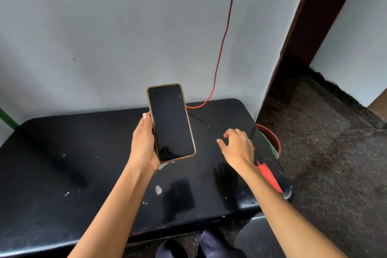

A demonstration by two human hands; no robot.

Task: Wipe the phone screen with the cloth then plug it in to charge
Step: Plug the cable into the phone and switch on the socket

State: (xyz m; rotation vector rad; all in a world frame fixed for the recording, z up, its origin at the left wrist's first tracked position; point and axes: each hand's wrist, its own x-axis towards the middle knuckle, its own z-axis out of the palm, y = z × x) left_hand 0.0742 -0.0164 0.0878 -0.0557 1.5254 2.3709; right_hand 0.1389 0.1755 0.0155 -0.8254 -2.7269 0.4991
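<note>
My left hand [144,144] grips a phone [171,122] with a dark screen and a gold-brown case, held upright over the black table [62,153]. My right hand [236,146] hovers to the right of the phone with its fingers spread and nothing in them. A red charging cable [222,48] hangs down the wall and runs onto the table behind the phone, where its end is hidden. A red cloth [269,176] lies at the table's right edge, just right of my right forearm.
A terracotta pot [271,136] stands on the dark stone floor [335,163] beside the table's right end. The grey wall [104,37] runs directly behind the table. A dark door frame [314,16] rises at the right. My feet show below the table's front edge.
</note>
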